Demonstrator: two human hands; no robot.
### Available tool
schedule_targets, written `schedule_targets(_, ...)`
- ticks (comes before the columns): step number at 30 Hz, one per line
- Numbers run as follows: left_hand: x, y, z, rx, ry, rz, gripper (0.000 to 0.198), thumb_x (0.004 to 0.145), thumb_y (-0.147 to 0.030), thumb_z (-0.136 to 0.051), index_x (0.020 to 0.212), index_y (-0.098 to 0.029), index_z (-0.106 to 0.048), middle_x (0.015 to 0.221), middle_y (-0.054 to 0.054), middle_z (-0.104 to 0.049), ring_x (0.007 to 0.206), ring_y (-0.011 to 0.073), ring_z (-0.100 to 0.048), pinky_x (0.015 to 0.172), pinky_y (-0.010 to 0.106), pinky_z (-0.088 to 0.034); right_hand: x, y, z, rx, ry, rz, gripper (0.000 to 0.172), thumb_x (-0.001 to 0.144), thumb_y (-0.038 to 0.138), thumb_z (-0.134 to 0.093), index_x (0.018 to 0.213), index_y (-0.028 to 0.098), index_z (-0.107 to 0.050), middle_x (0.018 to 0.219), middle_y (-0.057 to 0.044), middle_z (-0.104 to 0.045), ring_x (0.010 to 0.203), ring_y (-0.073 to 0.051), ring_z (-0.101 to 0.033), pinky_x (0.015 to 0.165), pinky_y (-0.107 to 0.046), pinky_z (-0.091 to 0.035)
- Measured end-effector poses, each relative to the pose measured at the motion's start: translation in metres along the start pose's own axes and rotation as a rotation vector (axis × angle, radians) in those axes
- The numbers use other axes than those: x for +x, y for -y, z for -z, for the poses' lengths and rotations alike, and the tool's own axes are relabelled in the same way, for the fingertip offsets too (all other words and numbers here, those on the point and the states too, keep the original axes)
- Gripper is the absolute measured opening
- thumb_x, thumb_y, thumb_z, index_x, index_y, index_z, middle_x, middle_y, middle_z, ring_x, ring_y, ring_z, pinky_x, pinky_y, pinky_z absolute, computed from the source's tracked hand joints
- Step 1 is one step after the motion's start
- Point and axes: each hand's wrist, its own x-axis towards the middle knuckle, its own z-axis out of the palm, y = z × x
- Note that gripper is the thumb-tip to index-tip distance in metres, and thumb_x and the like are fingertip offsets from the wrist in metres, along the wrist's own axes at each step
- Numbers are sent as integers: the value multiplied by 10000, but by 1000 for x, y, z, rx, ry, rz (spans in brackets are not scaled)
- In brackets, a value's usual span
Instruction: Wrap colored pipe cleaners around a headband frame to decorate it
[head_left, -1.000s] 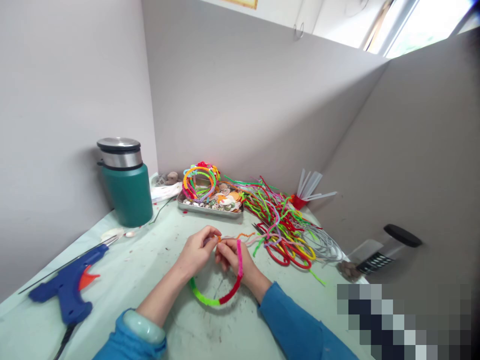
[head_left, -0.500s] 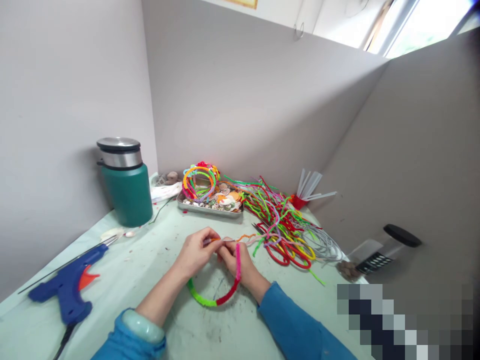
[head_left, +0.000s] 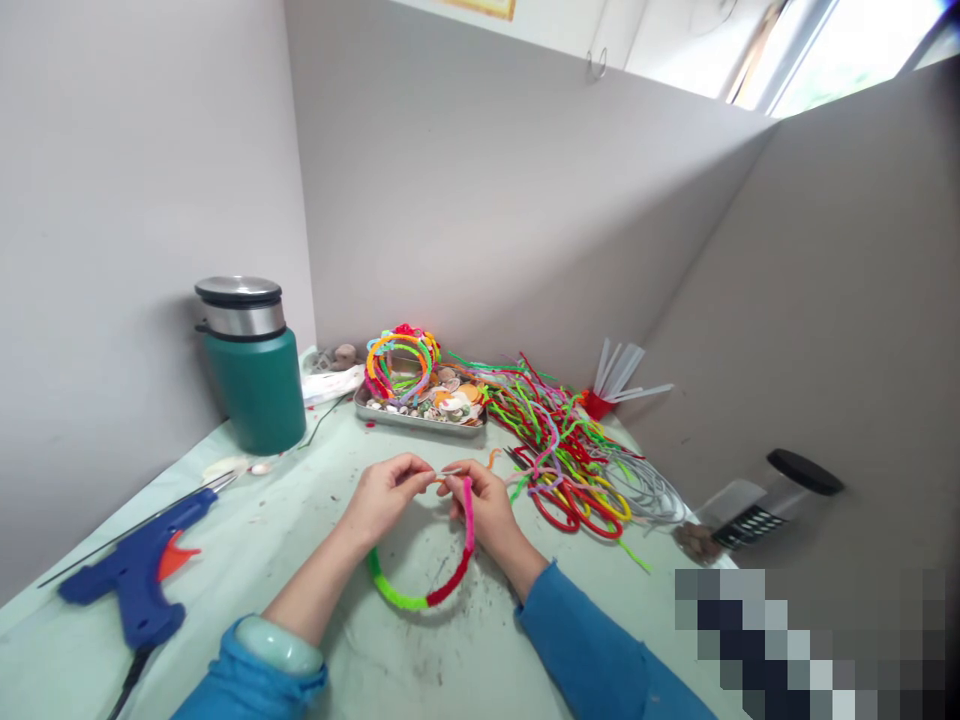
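A fuzzy ring (head_left: 405,602) in green, dark red and pink hangs in a curve below my two hands, over the table. My left hand (head_left: 386,500) pinches the ring's upper left part between thumb and fingers. Close on its right, my right hand (head_left: 484,500) is closed on the ring's upper right part, beside the pink end. Between the fingertips a thin pale core and a bit of orange pipe cleaner show. The orange strand's loose end (head_left: 493,457) sticks out behind my right hand. My fingers hide the exact grip points.
Behind the hands stands a metal tray (head_left: 420,420) with shells and colourful rings (head_left: 397,365). Right of it lie tangled pipe cleaners (head_left: 555,430) and red-handled scissors (head_left: 559,505). A green bottle (head_left: 259,390) and blue glue gun (head_left: 139,570) are left; a clear jar (head_left: 757,510) is right.
Both hands have drawn slightly apart at the fingertips, and the ring has shifted a little left. Less of the orange strand shows beyond my right hand.
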Motion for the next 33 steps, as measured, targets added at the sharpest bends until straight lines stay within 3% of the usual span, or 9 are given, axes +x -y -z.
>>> schedule_targets(4, -4, -6, 0, 63, 129, -43, 238, 741, -373, -493, 750, -168, -614, 684, -1, -616, 669, 142, -531, 628, 229, -394, 2, -1, 1, -9, -102, 14, 179, 720, 291, -581, 832, 151, -578, 660, -8, -619, 442, -74, -501, 406, -180, -389)
schedule_targets(8, -6, -8, -2, 90, 168, -63, 195, 756, -325, -465, 771, -175, -589, 719, 4, -638, 680, 139, -548, 634, 227, -395, 3, 0, 3, -9, -114, 20, 187, 719, 297, -582, 838, 153, -589, 700, -26, -630, 538, -110, -557, 475, -211, -442)
schedule_targets(14, -7, -2, -5, 61, 176, -56, 146, 769, -276, -440, 866, -193, -511, 722, 8, -667, 678, 143, -580, 628, 232, -399, 4, 3, 5, -78, -140, 93, 140, 737, 265, -571, 815, 153, -603, 674, -13, -616, 554, -108, -549, 529, -223, -433)
schedule_targets(19, -6, 1, -4, 148, 159, -61, 220, 774, -256, -419, 948, -188, -536, 731, 19, -678, 719, 155, -595, 684, 245, -396, 1, 3, 5, -179, -140, 224, 125, 756, 252, -558, 811, 160, -623, 767, -37, -641, 727, -148, -586, 686, -266, -450)
schedule_targets(25, -5, -2, -2, 249, 153, -83, 232, 770, -247, -397, 768, -187, -621, 656, 8, -629, 630, 136, -545, 601, 218, -363, -4, 9, 5, -281, -123, 318, 114, 785, 235, -524, 806, 165, -611, 794, -40, -619, 777, -156, -568, 740, -281, -442)
schedule_targets(30, -3, -1, -2, 277, 127, -36, 249, 770, -266, -403, 781, -196, -642, 642, 5, -624, 619, 136, -537, 581, 217, -344, -6, 10, 3, -278, -155, 353, 121, 791, 202, -505, 877, 172, -585, 849, -44, -605, 812, -156, -561, 757, -290, -443)
schedule_targets(33, -3, 0, -2, 275, 91, -8, 243, 763, -280, -414, 774, -199, -643, 627, 2, -619, 601, 136, -528, 572, 220, -338, -10, 15, 1, -354, -103, 429, 142, 790, 176, -504, 902, 183, -590, 867, -50, -591, 839, -162, -549, 775, -301, -436)
